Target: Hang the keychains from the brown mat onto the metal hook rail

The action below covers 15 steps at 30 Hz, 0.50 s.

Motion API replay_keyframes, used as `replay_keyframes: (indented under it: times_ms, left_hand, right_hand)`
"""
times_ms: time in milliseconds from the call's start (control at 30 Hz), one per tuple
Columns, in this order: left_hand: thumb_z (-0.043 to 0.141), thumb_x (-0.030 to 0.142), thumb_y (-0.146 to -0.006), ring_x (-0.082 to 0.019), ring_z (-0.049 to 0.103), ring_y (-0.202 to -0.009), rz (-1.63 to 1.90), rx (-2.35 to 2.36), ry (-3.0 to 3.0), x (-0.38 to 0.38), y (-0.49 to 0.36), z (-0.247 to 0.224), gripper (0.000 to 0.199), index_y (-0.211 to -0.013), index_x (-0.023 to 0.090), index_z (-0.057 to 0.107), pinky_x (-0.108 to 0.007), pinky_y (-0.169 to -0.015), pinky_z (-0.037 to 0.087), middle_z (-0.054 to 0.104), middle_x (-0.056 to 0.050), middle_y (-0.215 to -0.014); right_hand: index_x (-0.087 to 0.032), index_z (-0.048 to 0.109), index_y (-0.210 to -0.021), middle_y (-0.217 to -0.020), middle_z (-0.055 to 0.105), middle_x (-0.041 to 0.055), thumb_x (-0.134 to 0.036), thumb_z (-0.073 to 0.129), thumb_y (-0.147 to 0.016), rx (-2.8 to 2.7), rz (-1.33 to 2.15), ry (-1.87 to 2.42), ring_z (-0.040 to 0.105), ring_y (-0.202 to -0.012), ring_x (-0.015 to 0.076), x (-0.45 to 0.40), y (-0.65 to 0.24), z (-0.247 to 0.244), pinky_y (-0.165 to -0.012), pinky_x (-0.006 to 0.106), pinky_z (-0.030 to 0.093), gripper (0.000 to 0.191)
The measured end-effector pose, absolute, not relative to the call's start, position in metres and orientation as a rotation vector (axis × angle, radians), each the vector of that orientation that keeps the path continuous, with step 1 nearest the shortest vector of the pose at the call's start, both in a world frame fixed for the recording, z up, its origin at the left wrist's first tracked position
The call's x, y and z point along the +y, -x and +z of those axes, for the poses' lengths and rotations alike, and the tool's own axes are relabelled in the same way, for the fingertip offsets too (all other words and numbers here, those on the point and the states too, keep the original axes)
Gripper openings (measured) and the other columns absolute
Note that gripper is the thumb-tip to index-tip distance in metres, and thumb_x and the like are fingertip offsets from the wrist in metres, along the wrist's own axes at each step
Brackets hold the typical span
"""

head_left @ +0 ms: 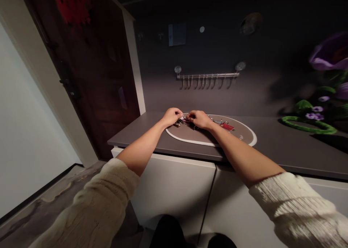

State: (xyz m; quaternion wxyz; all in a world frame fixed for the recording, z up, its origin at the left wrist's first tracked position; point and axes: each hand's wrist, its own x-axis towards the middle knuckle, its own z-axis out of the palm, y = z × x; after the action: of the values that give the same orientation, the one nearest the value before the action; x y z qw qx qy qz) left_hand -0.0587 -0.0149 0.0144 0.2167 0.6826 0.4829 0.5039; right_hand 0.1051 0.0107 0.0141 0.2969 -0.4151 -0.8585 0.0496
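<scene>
Both hands are over an oval brown mat (190, 136) with a white rim, lying on the grey counter. My left hand (172, 116) is at the mat's left end, thumb and fingers pinched on a bunch of keys (178, 124), partly hidden. Close beside it, my right hand (199, 119) has its fingertips bent together at the same bunch; what exactly they pinch is too small to make out. Right of that hand, more small metal pieces, which look like keys and rings, lie by a red tag (227, 127).
A clear rail with several hooks (208, 75) is fixed to the dark wall behind. Purple artificial flowers (317, 114) with a green ring base stand on the right of the counter (136, 126). White cabinet doors (176, 179) are below; a dark red door (95, 66) is left.
</scene>
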Motion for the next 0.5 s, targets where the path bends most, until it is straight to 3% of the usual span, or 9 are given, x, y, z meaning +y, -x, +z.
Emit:
replay_keyframes:
  times_ms: [500]
  left_hand:
    - [0.062,0.014,-0.067,-0.008,0.054,-0.057,1.508,0.947,-1.318,-0.008,0.062,0.015,0.005,-0.069,0.011,0.059,-0.024,-0.063,0.043,0.06,-0.002,-0.063]
  right_hand:
    - [-0.016,0.06,-0.09,-0.079,0.065,0.0025,-0.028,0.056,-0.072,-2.141,0.422,0.988,0.054,-0.068,0.011,-0.004,-0.099,0.022,-0.065,0.022,0.039,0.021]
